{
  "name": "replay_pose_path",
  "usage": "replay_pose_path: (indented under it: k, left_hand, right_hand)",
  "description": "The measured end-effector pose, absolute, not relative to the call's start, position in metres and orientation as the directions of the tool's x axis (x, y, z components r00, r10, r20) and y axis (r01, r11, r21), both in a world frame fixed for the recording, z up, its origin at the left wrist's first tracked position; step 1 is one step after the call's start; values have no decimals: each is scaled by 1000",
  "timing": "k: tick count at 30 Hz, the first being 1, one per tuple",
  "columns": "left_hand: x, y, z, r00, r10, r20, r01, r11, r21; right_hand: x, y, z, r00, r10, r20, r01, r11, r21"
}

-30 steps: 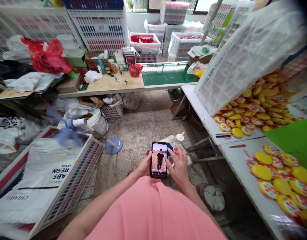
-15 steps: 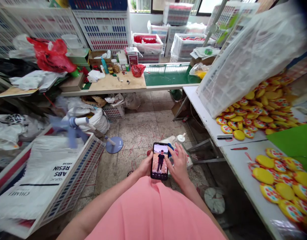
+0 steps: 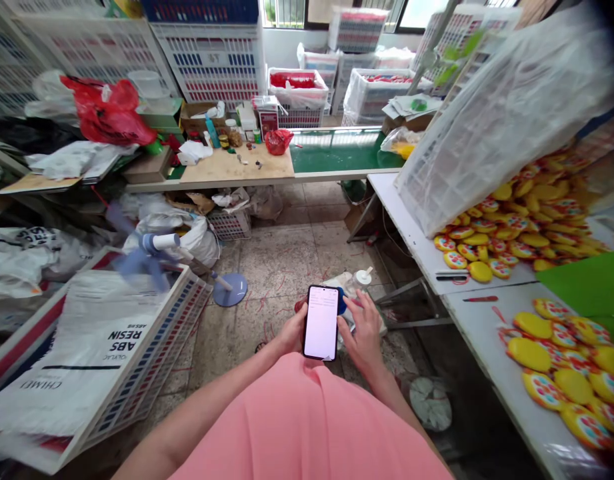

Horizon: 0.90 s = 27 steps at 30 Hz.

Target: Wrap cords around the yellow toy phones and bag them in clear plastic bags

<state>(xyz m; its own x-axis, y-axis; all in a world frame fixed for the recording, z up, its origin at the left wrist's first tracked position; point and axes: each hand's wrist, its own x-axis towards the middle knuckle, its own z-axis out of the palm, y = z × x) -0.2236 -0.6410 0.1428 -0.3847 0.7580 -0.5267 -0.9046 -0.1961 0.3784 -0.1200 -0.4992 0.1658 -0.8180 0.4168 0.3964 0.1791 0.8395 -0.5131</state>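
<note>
A smartphone (image 3: 321, 324) stands upright in front of my lap, its screen mostly white with a few lines of small text near the top. My left hand (image 3: 293, 331) is closed around its left edge; the fingers behind the phone are hidden. On the other side, my right hand (image 3: 363, 331) has its fingers apart, with the thumb at the phone's right edge. Whether that thumb touches the phone I cannot tell. A pink garment (image 3: 307, 420) covers my lap just below the phone.
On the right table (image 3: 467, 313) lie many yellow oval pieces (image 3: 529, 353) and a red-handled tool (image 3: 481, 299). A crate (image 3: 137, 380) with white sacks stands at left, beside a small blue fan (image 3: 147, 257). A cluttered bench (image 3: 237, 175) runs across ahead.
The phone's screen has gone from a picture of a standing person to a mostly white page. My hands keep nearly the same places.
</note>
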Motion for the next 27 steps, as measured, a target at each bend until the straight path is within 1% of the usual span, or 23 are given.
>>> replay_pose_path:
  k: [8,10,12,14,15,17,19,20,22,27]
  left_hand:
    - [-223,-641,139,-404,735,-544,-897,-201,393]
    - [-224,-641,139,-404,739,-538,-896,-204,393]
    - [-224,-641,140,-406,746,-527,-895,-210,393]
    - [-224,-641,141,-404,756,-515,-896,-214,389]
    - [-224,-641,141,-403,760,-510,-897,-216,386]
    - [-224,-641,139,-401,765,-503,-898,-220,381]
    - [-225,-641,135,-401,764,-506,-898,-219,380]
    - [-225,-640,132,-400,761,-510,-899,-217,381]
    - [-226,-640,127,-395,756,-522,-901,-209,380]
    - [-227,-640,117,-390,747,-539,-905,-204,374]
  right_hand:
    - [-119,-500,160,-824,410,390,174,839,-516]
    - [-118,-501,157,-827,414,381,169,829,-534]
    - [-117,-502,154,-826,434,359,164,795,-584]
    - [-116,-504,151,-827,480,294,159,701,-695]
    - [-116,-506,150,-829,509,231,159,610,-776]
    - [-117,-510,147,-840,540,56,163,350,-923]
    - [-118,-515,145,-841,532,-96,175,102,-979]
    - [-119,-517,144,-839,527,-139,177,23,-984]
    - [-122,-520,142,-829,532,-171,172,-48,-984]
    - [-126,-523,137,-819,548,-170,153,-76,-985]
